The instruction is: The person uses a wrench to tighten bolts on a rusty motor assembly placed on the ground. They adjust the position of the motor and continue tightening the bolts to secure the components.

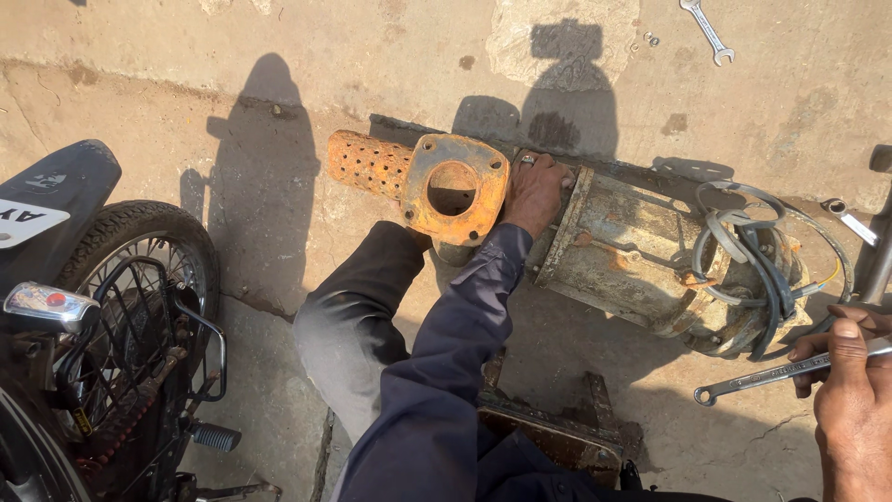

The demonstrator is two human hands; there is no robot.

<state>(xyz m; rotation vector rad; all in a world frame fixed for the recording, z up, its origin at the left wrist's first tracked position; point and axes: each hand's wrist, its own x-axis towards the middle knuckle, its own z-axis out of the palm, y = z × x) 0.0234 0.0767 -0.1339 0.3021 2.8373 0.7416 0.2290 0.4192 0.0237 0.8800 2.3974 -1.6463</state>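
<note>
— Left hand (pixel 536 191)?
— Fingers curled, gripping the rusty pump (pixel 641 260) lying on the concrete floor (pixel 279 74), just behind its orange flange (pixel 453 189).
— Right hand (pixel 850 372)?
— Closed around a spanner (pixel 771 376), beside the pump's coiled cable (pixel 753 251).
</note>
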